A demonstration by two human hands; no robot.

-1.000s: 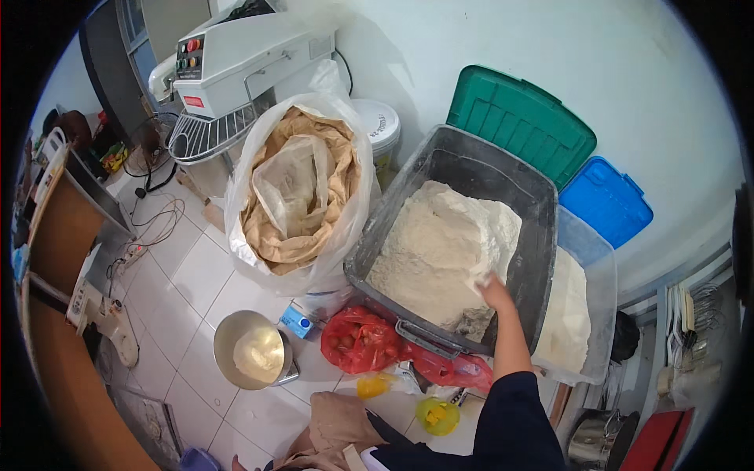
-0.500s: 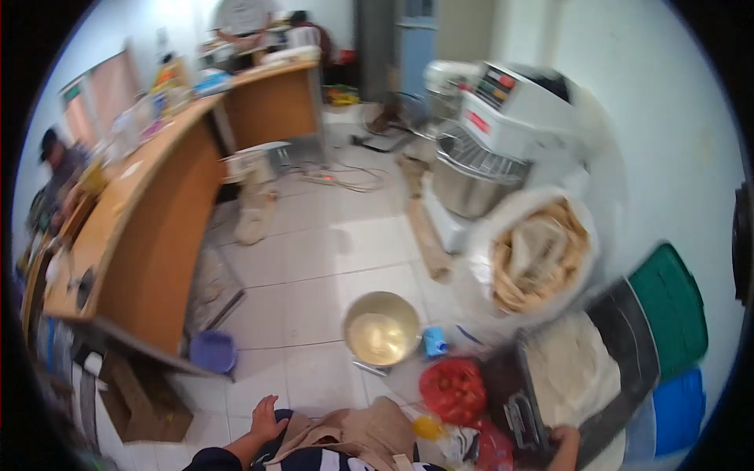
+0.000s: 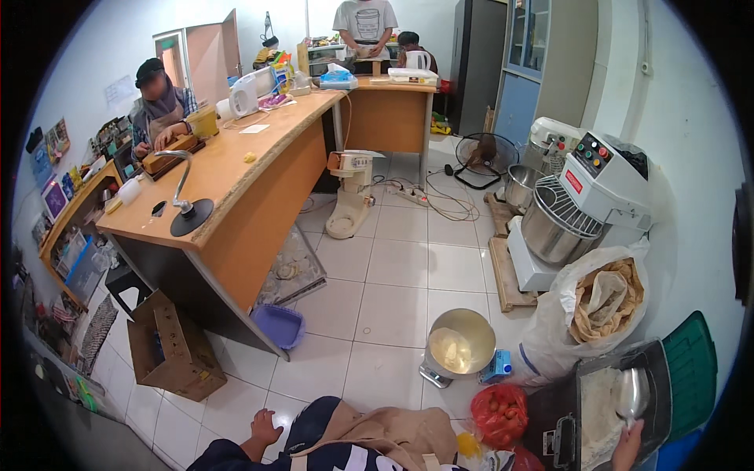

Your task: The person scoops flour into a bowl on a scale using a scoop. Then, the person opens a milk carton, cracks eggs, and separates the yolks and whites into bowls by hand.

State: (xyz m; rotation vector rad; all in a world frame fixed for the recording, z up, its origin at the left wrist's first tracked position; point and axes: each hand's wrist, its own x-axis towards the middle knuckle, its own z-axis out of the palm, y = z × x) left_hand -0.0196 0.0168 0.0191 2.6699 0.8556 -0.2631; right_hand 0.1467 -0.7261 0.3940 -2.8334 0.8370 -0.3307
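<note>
Shifted since half a second ago: the right hand is farther from the bin's handle, a metal scoop now shows at it, and the view has swung so that everything near the bowl sits farther right. Its fingers are closed around the scoop's handle — narrow, as far as they show. Well right of the bowl and nearer the person, the scoop is over the flour in the dark bin; whether it touches the flour I cannot tell.

Left of the bowl and nearer the person, the left hand is beside the knee, its fingers loosely spread — wide, thumb apart.

Pale powder lies inside the bowl, which stands on a scale. Just right of the bowl is a blue carton; nearer the person, a red bag. Farther right and beyond the bowl stands an open sack.
</note>
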